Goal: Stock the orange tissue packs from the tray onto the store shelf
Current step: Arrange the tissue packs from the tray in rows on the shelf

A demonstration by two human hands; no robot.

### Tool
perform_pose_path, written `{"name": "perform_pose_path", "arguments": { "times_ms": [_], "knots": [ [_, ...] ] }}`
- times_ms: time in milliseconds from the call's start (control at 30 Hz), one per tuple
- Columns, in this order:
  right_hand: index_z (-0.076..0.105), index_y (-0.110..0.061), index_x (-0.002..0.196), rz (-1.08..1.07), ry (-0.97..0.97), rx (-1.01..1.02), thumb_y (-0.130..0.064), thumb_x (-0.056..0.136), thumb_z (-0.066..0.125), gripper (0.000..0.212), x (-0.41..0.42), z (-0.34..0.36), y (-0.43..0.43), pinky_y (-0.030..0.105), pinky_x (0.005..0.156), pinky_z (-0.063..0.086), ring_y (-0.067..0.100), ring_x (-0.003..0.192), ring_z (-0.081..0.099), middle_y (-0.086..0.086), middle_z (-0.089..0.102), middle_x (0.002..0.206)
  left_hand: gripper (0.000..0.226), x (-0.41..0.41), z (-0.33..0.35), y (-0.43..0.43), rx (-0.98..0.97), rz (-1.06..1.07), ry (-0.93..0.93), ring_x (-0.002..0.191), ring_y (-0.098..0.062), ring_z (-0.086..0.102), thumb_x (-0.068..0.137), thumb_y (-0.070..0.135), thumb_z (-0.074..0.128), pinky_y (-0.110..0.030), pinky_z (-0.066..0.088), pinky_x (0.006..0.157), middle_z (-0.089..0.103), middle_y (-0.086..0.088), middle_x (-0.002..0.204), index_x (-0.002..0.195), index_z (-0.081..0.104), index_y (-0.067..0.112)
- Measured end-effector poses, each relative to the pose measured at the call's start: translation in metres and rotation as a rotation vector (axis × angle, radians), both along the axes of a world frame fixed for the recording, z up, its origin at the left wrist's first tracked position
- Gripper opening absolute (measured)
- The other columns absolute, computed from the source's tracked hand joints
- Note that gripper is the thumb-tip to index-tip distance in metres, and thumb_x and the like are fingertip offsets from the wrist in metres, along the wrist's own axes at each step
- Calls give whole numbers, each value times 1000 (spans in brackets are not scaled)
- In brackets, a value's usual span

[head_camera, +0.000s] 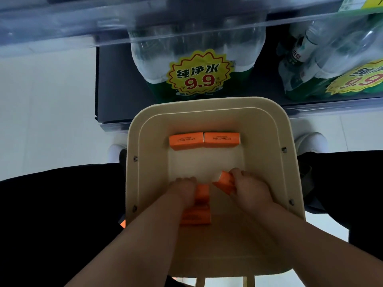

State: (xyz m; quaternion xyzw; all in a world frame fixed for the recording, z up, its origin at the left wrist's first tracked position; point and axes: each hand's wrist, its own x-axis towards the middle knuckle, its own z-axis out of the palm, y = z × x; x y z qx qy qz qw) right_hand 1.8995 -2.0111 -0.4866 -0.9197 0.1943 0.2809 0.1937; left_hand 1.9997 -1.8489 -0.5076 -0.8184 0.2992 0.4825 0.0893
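Observation:
A beige tray (269,129) stands in front of me with orange tissue packs in it. Two packs lie side by side at its far end, the left one (186,140) and the right one (222,139). My left hand (183,188) grips a pack (202,192) near the tray's near side, above another pack (196,216) lying flat. My right hand (247,188) holds a tilted pack (223,182), lifted off the tray floor.
The dark bottom shelf (116,90) carries shrink-wrapped water bottle packs (194,59) with yellow 9.9 price stickers, a second pack (335,65) at right. A clear shelf rail (145,25) runs overhead. My dark trousers flank the tray, with white shoes on a pale floor.

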Motion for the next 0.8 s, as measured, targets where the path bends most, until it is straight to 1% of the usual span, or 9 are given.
{"name": "perform_pose_path", "arguments": {
  "times_ms": [67,100,167,233,367,500,600,700,800],
  "knots": [
    [41,-22,128,-19,-2,1,-30,87,57,45,3,1,0,34,83,45,26,111,52,4,55,122,55,0,-1,0,-26,0,-19,120,-35,47,86,31,61,-43,42,100,50,-15,130,130,39,7],
    [41,-22,129,-22,-2,-2,-30,88,57,45,3,1,0,33,83,45,25,111,52,3,55,122,56,-2,-2,0,-20,-33,-49,120,-34,47,86,31,61,-43,42,100,49,-15,130,131,38,8],
    [41,-22,129,-22,-10,-1,-29,88,57,44,4,4,1,32,81,46,25,110,54,3,55,121,46,-5,-2,-1,13,-111,-97,122,-32,46,91,20,54,-42,41,101,48,-13,133,133,39,8],
    [42,-22,128,-19,-19,-2,-27,88,56,42,4,8,1,32,79,46,25,108,55,4,56,120,42,-6,0,-2,32,-115,-117,122,-31,48,91,17,52,-39,41,100,49,-13,133,131,42,8],
    [42,-22,127,9,-56,-51,-29,90,53,40,11,24,1,33,79,46,27,108,55,5,56,120,39,3,22,-10,-34,82,-234,118,-29,52,90,19,53,-37,44,95,53,-12,128,127,44,10],
    [43,-23,127,34,-142,-113,-32,91,48,37,19,55,6,35,80,44,27,112,52,4,53,121,39,16,62,-14,-170,261,-369,109,-29,60,88,29,57,-37,48,85,60,-10,118,121,45,12],
    [47,-24,126,50,-255,-191,-30,91,47,35,18,86,12,38,85,42,27,115,51,3,53,122,36,21,102,-13,-281,340,-453,104,-30,63,85,29,58,-37,50,81,64,-11,111,114,48,10],
    [49,-23,125,66,-343,-262,-28,90,49,36,20,121,15,38,85,41,26,115,51,3,53,121,36,18,146,-7,-409,400,-544,101,-33,62,85,33,58,-38,48,77,63,-13,106,107,43,9],
    [47,-23,125,52,-403,-283,-26,86,50,39,24,161,14,39,90,41,26,115,50,4,52,123,37,16,185,3,-486,373,-631,99,-31,63,86,31,58,-36,47,74,63,-12,106,111,43,8]
  ]
}}
